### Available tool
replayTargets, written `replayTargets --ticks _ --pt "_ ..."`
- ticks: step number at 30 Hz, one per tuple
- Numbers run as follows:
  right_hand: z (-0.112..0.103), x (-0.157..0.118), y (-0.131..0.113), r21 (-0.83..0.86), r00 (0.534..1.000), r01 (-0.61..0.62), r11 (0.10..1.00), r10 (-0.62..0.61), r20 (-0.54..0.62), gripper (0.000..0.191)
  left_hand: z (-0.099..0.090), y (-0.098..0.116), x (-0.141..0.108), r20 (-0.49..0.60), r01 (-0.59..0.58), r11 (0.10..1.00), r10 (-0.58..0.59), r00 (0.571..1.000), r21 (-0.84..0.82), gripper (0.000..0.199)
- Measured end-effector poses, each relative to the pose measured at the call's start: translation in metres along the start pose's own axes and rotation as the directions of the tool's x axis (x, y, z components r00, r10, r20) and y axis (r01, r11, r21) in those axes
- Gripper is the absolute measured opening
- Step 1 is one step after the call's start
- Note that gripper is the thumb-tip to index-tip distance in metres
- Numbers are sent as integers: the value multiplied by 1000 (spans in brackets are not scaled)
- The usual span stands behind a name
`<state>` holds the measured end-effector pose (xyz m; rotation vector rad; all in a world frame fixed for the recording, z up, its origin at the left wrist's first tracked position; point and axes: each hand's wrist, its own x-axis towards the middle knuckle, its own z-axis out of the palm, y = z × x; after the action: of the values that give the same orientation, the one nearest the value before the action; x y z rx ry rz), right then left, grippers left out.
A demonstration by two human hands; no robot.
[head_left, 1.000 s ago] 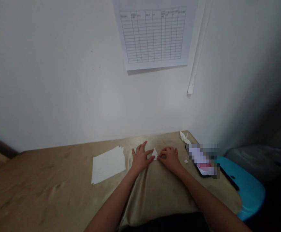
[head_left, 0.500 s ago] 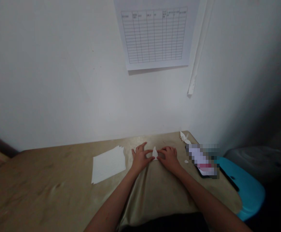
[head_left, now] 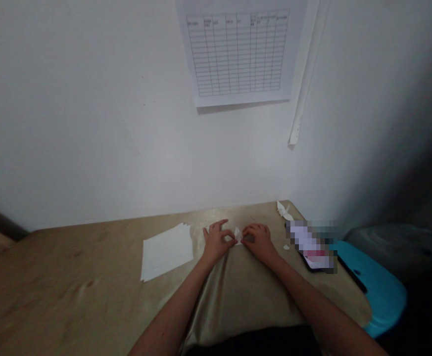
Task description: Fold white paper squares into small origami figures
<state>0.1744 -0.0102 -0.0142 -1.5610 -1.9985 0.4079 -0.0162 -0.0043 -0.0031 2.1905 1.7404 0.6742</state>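
Note:
A small folded piece of white paper (head_left: 238,234) is pinched between my two hands, low over the tan table cover. My left hand (head_left: 216,242) grips its left side between thumb and index finger, the other fingers spread out. On the right side, my right hand (head_left: 259,241) holds it with thumb and fingertips, fingers curled. The fingertips hide part of the paper. To the left of my left hand lies a stack of white paper sheets (head_left: 167,252) with slightly uneven edges.
A phone (head_left: 310,247), partly blurred out, lies to the right. Folded white paper pieces (head_left: 284,211) rest near the back right corner, and a small scrap (head_left: 286,247) beside the phone. A blue stool (head_left: 382,291) stands past the table's right edge. A printed table sheet (head_left: 240,54) hangs on the wall.
My fingertips have closed in on the paper, and its pointed shape now looks smaller and more bent. Both index fingers have curled. The other things have stayed put.

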Motion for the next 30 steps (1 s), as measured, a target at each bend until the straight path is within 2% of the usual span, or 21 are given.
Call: replayTargets --ticks 3,7,13,19,25,30 --pt "-3 0 1 56 998 70 996 -70 2 7 0 0 -1 -10 -38 999 38 999 -13 7" --pt "-5 0 4 103 986 164 981 -166 10 14 -1 0 -2 -29 -76 997 76 997 -1 8" --pt "-9 -3 3 45 979 194 980 -196 55 19 0 -3 -5 -56 -158 987 160 986 37 15" --pt "-13 -5 1 -47 965 241 969 -234 117 20 -1 -6 -6 -65 -231 970 236 970 81 7" --pt "-8 -3 7 -79 951 302 950 -295 95 20 -4 -5 -6 -37 -276 955 281 959 106 10" --pt "-6 -2 8 -57 945 323 945 -318 76 21 -2 -4 -7 -59 -288 953 295 954 96 12"
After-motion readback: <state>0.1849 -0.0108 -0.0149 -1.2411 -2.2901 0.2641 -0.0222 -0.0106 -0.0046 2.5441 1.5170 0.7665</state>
